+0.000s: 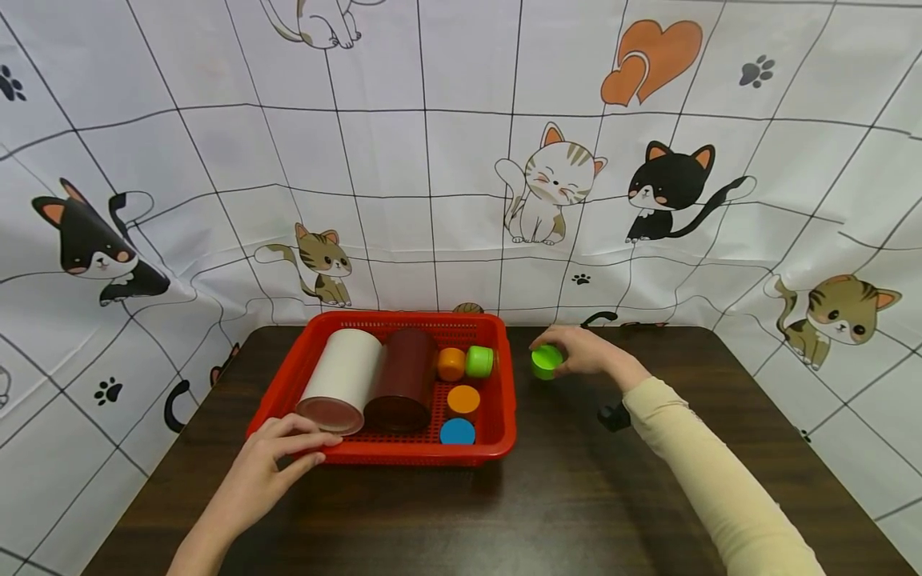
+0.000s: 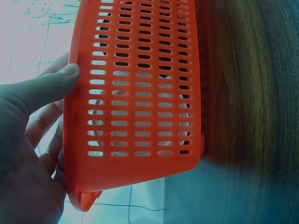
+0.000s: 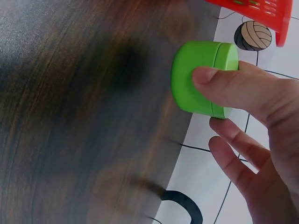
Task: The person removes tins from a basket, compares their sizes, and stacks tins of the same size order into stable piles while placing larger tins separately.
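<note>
My right hand (image 1: 582, 350) pinches a small green lidded jar (image 3: 198, 79) between thumb and fingers, just right of the red basket (image 1: 403, 454). The left hand (image 1: 272, 464) rests at the basket's front left corner; in the left wrist view its thumb lies against the outside of the rim and the other fingers go behind it. Inside the basket lie a white cylinder (image 1: 344, 368) and a dark brown cylinder (image 1: 405, 376), side by side. To their right are an orange jar (image 1: 450, 365), a second green jar (image 1: 479, 362), a yellow-orange-topped jar (image 1: 463, 400) and a blue-topped one (image 1: 457, 432).
The basket stands on a dark wood table (image 1: 576, 496), toward its back left. A white sheet (image 1: 461, 160) printed with cats and grid lines hangs behind and at both sides. A small black object (image 1: 614, 416) shows beside the right sleeve (image 1: 691, 448).
</note>
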A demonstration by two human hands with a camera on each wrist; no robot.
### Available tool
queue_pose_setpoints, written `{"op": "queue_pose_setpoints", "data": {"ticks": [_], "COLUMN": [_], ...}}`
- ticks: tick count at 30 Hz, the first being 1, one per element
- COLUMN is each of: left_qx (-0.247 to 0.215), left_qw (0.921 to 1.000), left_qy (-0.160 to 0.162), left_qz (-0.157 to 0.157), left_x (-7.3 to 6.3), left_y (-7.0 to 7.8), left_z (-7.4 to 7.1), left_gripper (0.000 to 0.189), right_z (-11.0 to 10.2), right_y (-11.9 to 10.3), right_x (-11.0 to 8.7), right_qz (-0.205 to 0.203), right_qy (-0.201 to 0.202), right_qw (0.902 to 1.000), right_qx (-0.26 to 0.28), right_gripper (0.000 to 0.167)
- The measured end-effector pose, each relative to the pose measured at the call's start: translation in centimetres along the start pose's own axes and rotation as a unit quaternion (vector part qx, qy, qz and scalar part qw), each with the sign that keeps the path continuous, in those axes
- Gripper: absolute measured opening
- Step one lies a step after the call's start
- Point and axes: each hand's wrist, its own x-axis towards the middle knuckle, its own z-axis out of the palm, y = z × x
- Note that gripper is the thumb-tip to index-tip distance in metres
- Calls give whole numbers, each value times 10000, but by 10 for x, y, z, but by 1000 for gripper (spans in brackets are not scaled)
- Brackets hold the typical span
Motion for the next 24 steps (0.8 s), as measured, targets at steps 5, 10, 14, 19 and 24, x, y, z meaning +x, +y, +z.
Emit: {"op": "queue_pose_setpoints", "data": {"ticks": [5,10,14,19,24], "left_qx": [6,55,37,-16,-1], "left_qw": [10000,10000,10000,10000,10000], "left_qy": [34,41,69,82,34], "left_qz": [-5,-50,-16,32,-50], "left_x": [0,0,0,0,-1], "left_y": [1,0,0,0,0], "left_z": [1,0,0,1,1], "left_gripper": [46,46,46,46,47], "right_z": [3,6,8,11,14], "right_y": [2,4,5,5,6], "right_x": [1,1,2,2,3], "right_qz": [132,175,164,223,275], "right_qy": [-70,-130,-226,-295,-282], "right_qw": [9999,9997,9994,9989,9988], "right_qx": [68,140,183,272,284], "right_gripper": [54,55,54,54,55]}}
